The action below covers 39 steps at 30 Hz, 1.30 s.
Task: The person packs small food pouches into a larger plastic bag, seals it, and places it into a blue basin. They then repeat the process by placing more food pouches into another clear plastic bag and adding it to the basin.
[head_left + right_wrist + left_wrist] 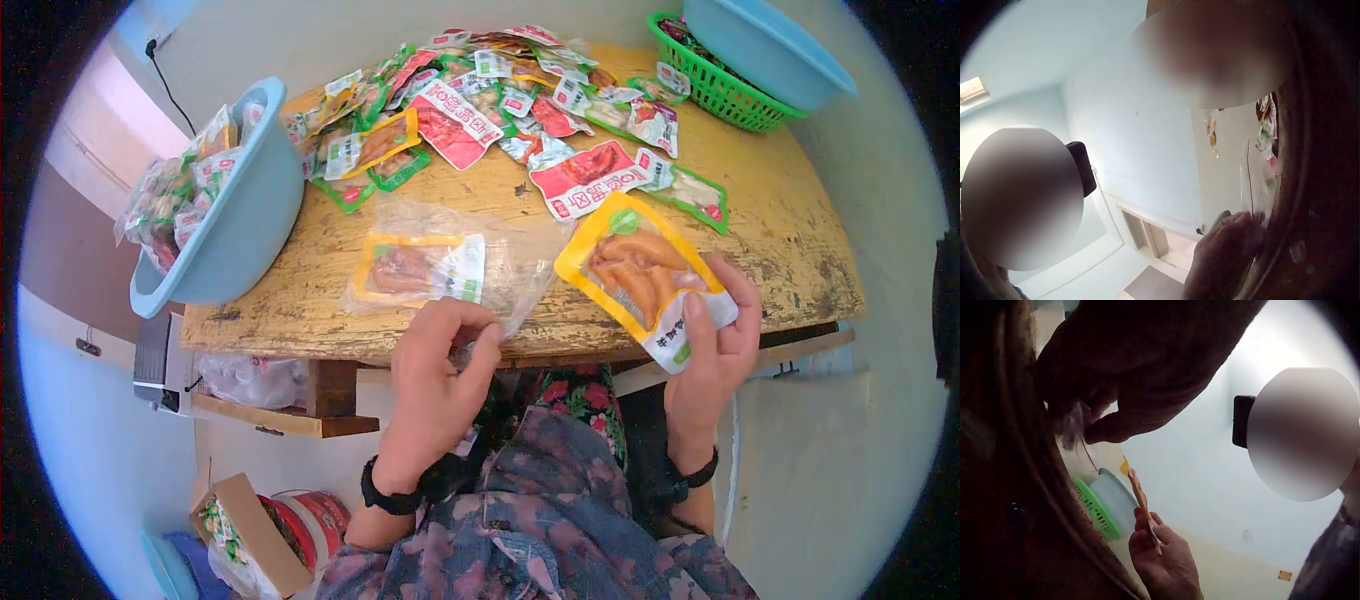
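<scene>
I see the yellow snack packet (645,278) held up at the near right edge of the bench (790,240), its lower white end pinched between the thumb and fingers of the right hand (715,350); the rest of the packet leans out over the bench top. In the left wrist view the same packet (1140,499) shows edge-on in that hand (1163,559).

Just left of it lies a clear plastic bag (450,260), flat on the bench with a second yellow packet (420,268) inside. The left hand (440,375) has its fingers curled on the bag's near edge, pinching the plastic where it hangs over the bench edge.

Further back, a heap of snack packets (500,100) in red, green and yellow spreads across the bench. A blue basin (225,215) full of packets sits at the left edge, tipped outward. At the far right corner a green basket (715,85) carries another blue basin (765,45).
</scene>
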Each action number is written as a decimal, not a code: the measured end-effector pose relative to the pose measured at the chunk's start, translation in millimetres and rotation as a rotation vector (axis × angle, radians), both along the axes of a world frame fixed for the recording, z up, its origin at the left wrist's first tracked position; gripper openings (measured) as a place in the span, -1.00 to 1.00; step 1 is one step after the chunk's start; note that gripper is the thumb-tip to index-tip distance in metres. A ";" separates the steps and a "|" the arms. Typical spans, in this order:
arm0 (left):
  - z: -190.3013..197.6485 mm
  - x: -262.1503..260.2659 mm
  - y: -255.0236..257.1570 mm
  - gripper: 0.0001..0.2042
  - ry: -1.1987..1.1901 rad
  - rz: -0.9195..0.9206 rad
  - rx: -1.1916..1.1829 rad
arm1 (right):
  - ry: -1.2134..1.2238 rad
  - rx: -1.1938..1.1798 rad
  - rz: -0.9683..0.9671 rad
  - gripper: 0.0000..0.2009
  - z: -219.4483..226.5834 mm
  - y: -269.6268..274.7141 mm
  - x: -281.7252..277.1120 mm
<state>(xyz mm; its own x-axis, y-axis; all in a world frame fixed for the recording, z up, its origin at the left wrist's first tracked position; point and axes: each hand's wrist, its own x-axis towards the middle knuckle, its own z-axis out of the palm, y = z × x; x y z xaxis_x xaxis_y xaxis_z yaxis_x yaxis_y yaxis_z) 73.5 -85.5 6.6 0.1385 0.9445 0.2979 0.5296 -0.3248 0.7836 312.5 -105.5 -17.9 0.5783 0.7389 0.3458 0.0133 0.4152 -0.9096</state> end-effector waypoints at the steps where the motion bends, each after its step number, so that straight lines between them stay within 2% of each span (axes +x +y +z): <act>1: 0.4 -0.1 -0.5 -0.89 -0.032 0.003 -0.031 | -0.035 -0.035 0.018 -0.64 -2.1 -3.1 0.9; 6: -6.7 2.5 -3.1 -0.92 -0.315 0.015 -0.145 | -0.313 -0.167 0.112 -0.72 2.1 -10.9 -8.6; 7: -8.9 2.8 -1.9 -0.92 -0.394 0.014 -0.143 | -0.362 -0.112 0.085 -0.75 -3.8 -6.9 -10.1; 10: -5.9 2.3 -1.6 -0.89 -0.478 0.054 -0.195 | -0.343 -0.157 0.098 -0.75 2.8 -5.3 -12.6; 16: -7.2 4.4 -1.8 -0.88 -0.399 0.019 -0.123 | -0.452 -0.154 0.096 -0.76 -0.5 -4.1 -8.7; 19: -10.0 6.1 -1.6 -0.92 -0.399 0.019 -0.079 | -0.365 -0.196 0.116 -0.76 0.1 -5.2 -9.6; 22: -4.5 3.0 -2.9 -0.93 0.000 0.065 0.189 | -0.199 -0.189 0.177 -0.74 3.9 -4.1 -13.8; 25: -3.5 11.4 -2.5 -0.91 0.081 0.078 0.455 | -0.164 -0.222 0.258 -0.72 6.1 2.6 -20.9; 28: -5.9 20.7 -0.4 -0.84 0.099 0.015 0.591 | -0.159 -0.234 0.352 -0.71 12.9 9.6 -32.6; 29: -5.1 22.0 -1.2 -0.78 0.115 0.008 0.592 | -0.180 -0.227 0.359 -0.71 14.2 12.5 -35.3; 35: -6.7 31.4 -2.6 -0.75 0.033 -0.079 0.595 | -0.298 -0.246 0.467 -0.71 4.4 42.7 -54.1; 37: -10.1 27.3 -0.4 -0.75 0.005 -0.059 0.572 | -0.259 -0.229 0.547 -0.72 1.4 49.3 -62.3; 39: -13.3 22.3 2.9 -0.75 -0.002 -0.056 0.573 | -0.330 -0.258 0.545 -0.73 6.1 52.5 -63.9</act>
